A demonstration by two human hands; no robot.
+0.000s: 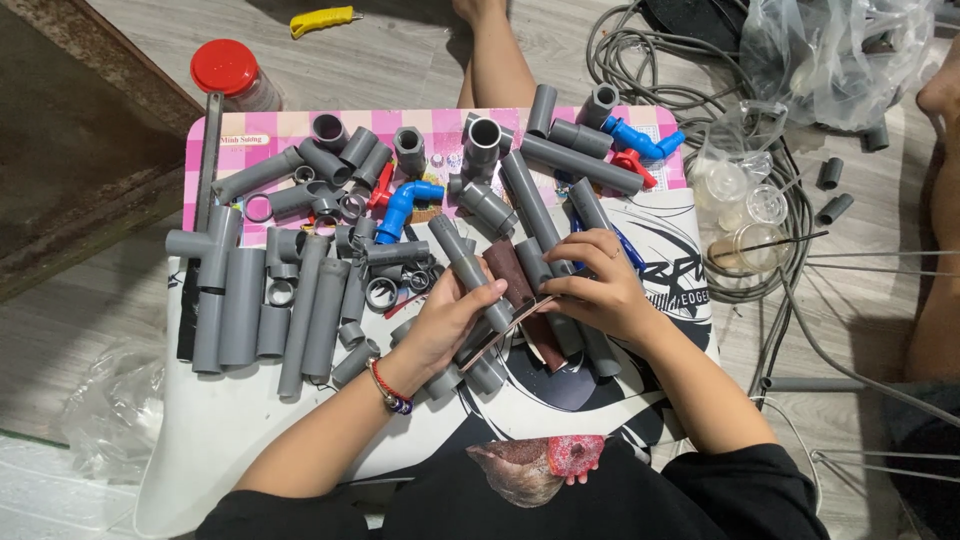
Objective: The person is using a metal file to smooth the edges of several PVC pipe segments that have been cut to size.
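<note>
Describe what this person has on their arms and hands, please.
Both forearms are bare. The left hand has a braided cord bracelet at the wrist, red with a dark blue part. The right hand wears nothing: no glove, ring or watch shows. Black sleeves are pushed up near the elbows.

Even, soft indoor light from above, no harsh shadows. Mild glare on the clear plastic bag (pixel 840 50) at top right. Sharp focus across the grey pipes (pixel 260 310); slight wide-angle bending near the edges.
</note>
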